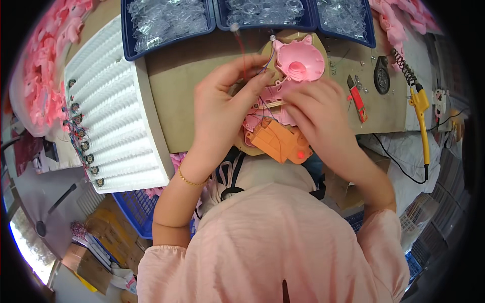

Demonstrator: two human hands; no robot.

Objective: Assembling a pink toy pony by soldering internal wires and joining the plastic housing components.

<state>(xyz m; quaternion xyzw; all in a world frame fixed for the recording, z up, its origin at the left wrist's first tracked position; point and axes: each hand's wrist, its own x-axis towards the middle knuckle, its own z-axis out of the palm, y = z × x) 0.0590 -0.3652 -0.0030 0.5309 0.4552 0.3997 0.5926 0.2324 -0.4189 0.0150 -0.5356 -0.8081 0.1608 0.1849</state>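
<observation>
A pink plastic toy shell point(301, 54) with a round, eared top lies in front of me on a tan holder point(277, 36). Thin wires, red and blue, rise from it to small pale tips. My left hand point(218, 103) pinches these wires point(267, 64) between thumb and forefinger, left of the shell. My right hand point(319, 108) is closed over the shell's right side; its fingertips are partly hidden, so what they grip cannot be made out. Below both hands an orange plastic box point(275, 140) with a red spot sits at the shell's lower end, wires running over it.
Blue bins point(214, 25) of clear plastic parts line the back. A ridged white foam tray point(113, 106) with small round wired parts stands left. To the right lie a red cutter knife point(357, 103), a black oval piece point(382, 76) and a yellow-handled soldering iron point(422, 121). Pink parts point(43, 76) pile far left.
</observation>
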